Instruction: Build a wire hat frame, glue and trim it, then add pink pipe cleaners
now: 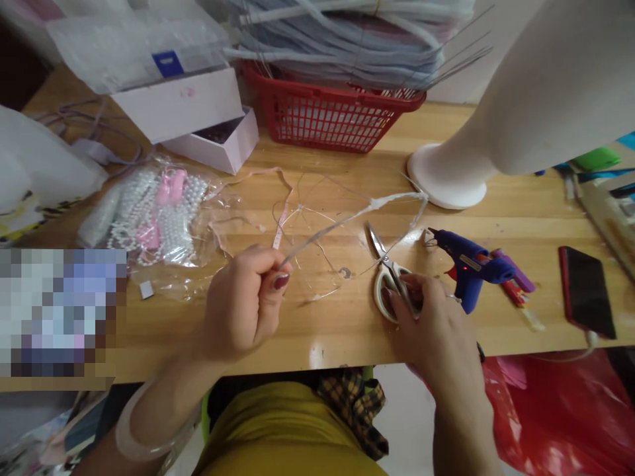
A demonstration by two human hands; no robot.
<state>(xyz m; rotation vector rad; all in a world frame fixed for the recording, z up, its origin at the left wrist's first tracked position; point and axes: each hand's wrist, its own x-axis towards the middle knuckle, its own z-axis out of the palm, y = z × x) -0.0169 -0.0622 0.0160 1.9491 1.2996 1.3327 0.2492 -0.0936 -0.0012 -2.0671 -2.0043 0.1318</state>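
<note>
My left hand (248,297) is closed, thumb against forefinger, on one end of a thin pale wire (327,228). From there the wire rises to the right, with a white wrapped part, and bends back near the white stand. My right hand (434,317) has its fingers on the handles of the white scissors (387,264), whose blades point up and away on the wooden table (347,344). Between the hands lies a thin wire frame (300,208) with spokes. A pink measuring tape (284,215) curves just beyond my left hand.
A blue glue gun (471,264) lies right of the scissors, near a phone (588,291). Behind are a red basket (342,119), a white box (218,145) and a white stand (446,175). Bagged pearl strands (159,211) lie left.
</note>
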